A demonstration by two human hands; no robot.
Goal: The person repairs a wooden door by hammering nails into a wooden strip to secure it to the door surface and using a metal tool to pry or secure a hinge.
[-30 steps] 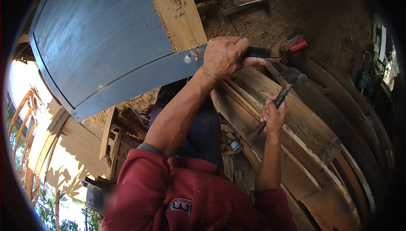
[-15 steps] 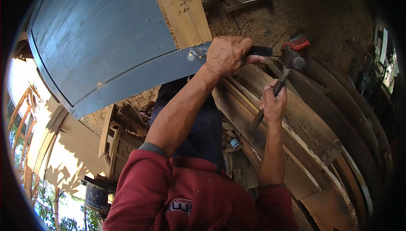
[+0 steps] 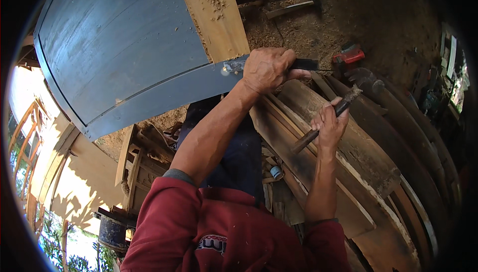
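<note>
My left hand (image 3: 269, 70) is closed around a chisel (image 3: 304, 64), whose dark handle end sticks out to the right of my fist. On the other side of the fist, a greyish patch with pale chipped spots shows on the rim of the blue-grey wooden panel (image 3: 164, 90). Where the chisel's edge meets the panel is hidden by my fingers. Lower and to the right, my right hand (image 3: 329, 125) grips a hammer (image 3: 306, 141) by its dark handle. The hammer's head is smeared by motion, right of the chisel's end and apart from it.
A pale board (image 3: 219, 18) with wood shavings lies across the panel. Long planks (image 3: 343, 142) are stacked at the right. On the ground beyond are another hammer (image 3: 291, 9) and a red tool (image 3: 351, 53). A small blue-white can (image 3: 276, 172) stands among scraps.
My right hand has tilted the hammer, its head swinging outward to the right, away from the chisel. My left hand and the chisel stay nearly in place.
</note>
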